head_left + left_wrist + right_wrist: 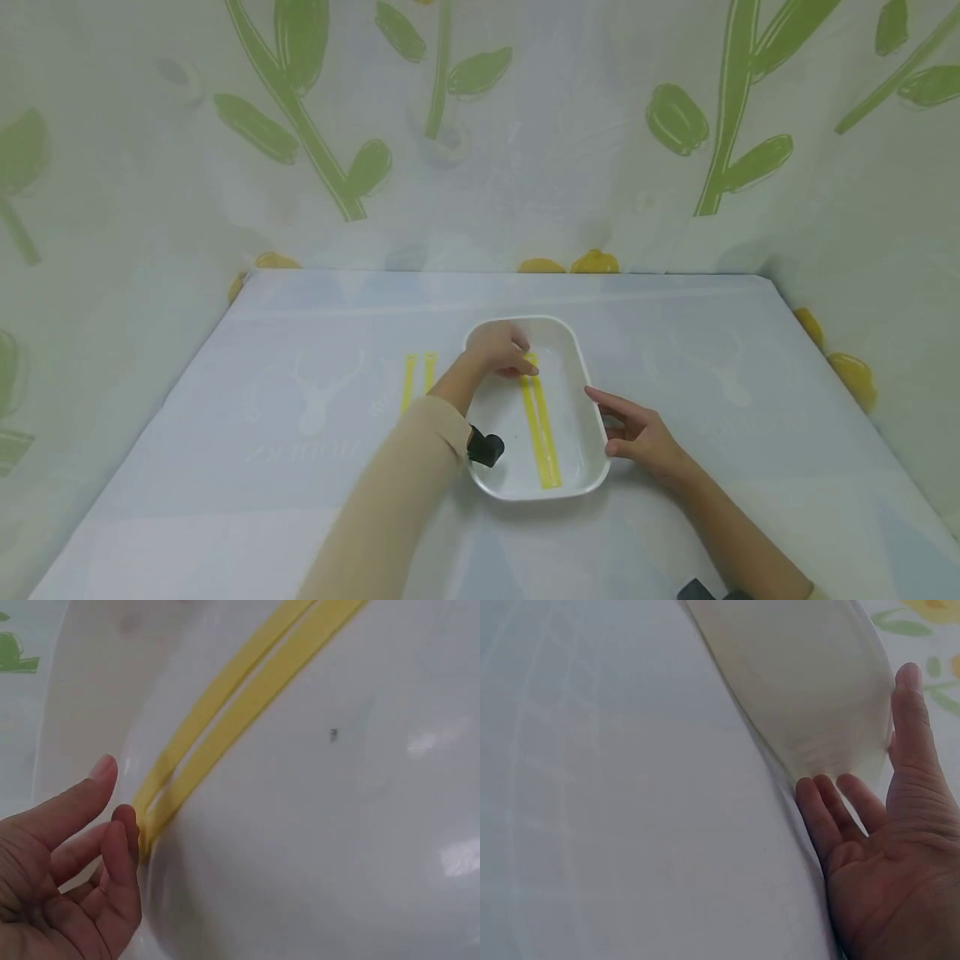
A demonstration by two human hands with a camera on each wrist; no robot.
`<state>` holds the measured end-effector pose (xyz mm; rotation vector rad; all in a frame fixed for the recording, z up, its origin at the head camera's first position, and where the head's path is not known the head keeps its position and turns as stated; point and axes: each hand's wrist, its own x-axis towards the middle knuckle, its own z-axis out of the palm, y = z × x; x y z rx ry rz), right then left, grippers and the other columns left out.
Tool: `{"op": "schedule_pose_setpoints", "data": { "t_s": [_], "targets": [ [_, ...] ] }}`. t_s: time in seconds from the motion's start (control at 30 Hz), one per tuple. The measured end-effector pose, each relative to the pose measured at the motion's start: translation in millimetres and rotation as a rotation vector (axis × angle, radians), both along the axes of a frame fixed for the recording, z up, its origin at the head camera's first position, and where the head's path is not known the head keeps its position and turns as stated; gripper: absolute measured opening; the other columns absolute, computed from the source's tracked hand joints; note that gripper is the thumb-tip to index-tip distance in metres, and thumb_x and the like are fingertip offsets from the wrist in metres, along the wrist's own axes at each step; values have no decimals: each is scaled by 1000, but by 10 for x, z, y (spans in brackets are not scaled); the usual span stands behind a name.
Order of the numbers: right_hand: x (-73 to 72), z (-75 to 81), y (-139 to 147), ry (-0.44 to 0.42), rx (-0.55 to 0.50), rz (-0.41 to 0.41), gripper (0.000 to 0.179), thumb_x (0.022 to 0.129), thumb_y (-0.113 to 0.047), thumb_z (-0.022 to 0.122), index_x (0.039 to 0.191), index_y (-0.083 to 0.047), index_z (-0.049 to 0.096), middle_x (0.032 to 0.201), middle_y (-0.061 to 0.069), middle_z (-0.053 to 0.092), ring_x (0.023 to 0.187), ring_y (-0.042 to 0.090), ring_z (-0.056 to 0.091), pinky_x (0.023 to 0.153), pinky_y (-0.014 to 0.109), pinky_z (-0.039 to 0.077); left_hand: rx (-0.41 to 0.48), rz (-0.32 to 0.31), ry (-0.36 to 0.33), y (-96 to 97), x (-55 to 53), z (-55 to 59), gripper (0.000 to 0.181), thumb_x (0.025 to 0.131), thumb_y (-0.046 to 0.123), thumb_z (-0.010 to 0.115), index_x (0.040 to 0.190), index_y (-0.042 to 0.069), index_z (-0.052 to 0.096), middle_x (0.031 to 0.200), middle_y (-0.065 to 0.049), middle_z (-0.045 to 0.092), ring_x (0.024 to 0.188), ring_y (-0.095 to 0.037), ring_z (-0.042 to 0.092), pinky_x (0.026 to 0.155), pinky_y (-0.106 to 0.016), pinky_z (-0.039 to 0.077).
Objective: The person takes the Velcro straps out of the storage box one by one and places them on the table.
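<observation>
A white, rounded rectangular basin [498, 412] sits on the table, with two flat yellow strips [545, 429] lying lengthwise inside, side by side. My left hand [497, 348] reaches in at the far end. In the left wrist view, its bent fingertips are right at the ends of the strips [217, 742], while the thumb stands apart from the fingers. Outside the basin on the right is my right hand [643, 437]. The fingertips [807, 787] of that hand touch the outer wall [802, 690], and its thumb stretches along beside the rim.
Left of the basin, two more yellow strips [408, 379] lie on the table, partly behind the left forearm. A pale printed cloth [315, 467] covers the tabletop. Walls [540, 183] with a green leaf pattern stand behind and at both sides.
</observation>
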<state>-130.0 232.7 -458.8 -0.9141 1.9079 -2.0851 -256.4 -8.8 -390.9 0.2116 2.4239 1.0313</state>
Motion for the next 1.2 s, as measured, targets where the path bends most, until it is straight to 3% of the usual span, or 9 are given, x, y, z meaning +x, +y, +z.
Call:
{"op": "schedule_pose_setpoints", "data": {
  "t_s": [0.1,0.2,0.43,0.63,0.73,0.97,1.2],
  "targets": [
    [1,-10,5,9,4,-3,67,84,-15,71,142,-2,40,141,-7,49,112,13,60,83,29,55,-51,-20,95,20,30,-78,47,70,15,83,111,2,63,83,-7,66,54,-8,54,55,-15,45],
    [-1,-22,9,-2,-9,3,67,84,-15,71,142,-2,40,140,-6,50,112,13,60,82,30,55,-41,-20,140,69,64,-123,49,68,14,85,110,1,62,87,-9,64,62,-10,51,57,-15,42],
    [-16,-10,-6,-11,-11,6,66,85,-16,71,142,-3,40,138,-5,52,111,15,61,81,31,55,22,9,177,196,129,-160,54,63,9,87,108,-2,61,107,-15,59,85,-22,56,61,-19,49],
    [-10,-10,-11,4,4,-6,66,85,-17,70,142,0,39,139,-5,51,112,14,60,82,30,55,-1,25,234,258,170,-223,52,64,13,87,108,1,61,110,-12,60,101,-24,55,87,-27,47],
    [-2,1,-13,-1,-10,3,65,86,-16,70,142,-3,41,139,-5,51,112,14,60,83,30,54,-6,19,258,271,183,-250,50,66,15,86,107,2,61,108,-10,60,101,-24,55,91,-30,45],
    [15,35,-13,37,-34,19,64,87,-14,68,142,-1,39,139,-1,51,111,15,61,82,29,55,10,27,261,301,202,-264,44,68,16,85,105,4,63,107,-8,60,97,-22,54,90,-29,45],
    [12,22,-14,2,-16,6,65,86,-17,69,142,-2,40,140,-6,49,112,13,60,83,28,54,60,32,248,321,187,-253,33,74,19,80,101,5,67,94,-5,63,84,-16,55,73,-22,45]
  ]
}}
